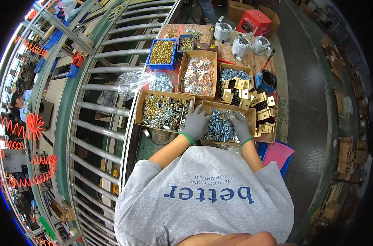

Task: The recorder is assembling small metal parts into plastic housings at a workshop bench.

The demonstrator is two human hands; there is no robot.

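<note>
My left hand [196, 124], in a grey glove with a green cuff, lies over the left edge of a cardboard box of bluish bolts [217, 128]. Its fingers are stretched out and apart, pointing away from me, with nothing visible in them. In the right part of that box, my right hand [240, 126], gloved the same way, has its fingers bent in among bolts and washers. Whatever its fingertips hold is too small to make out. To the left stands a cardboard box of mixed yellow and silver bolts [162, 111]. Farther off is a box of coppery metal clips [198, 76].
Brass-coloured plates with black parts [264, 108] are stacked at the right. Blue bins of brass fasteners [162, 52], a plastic bag [133, 84] and silver cylindrical parts [240, 46] surround the boxes. A roller conveyor [98, 108] runs along the left; a red stool [254, 21] stands beyond.
</note>
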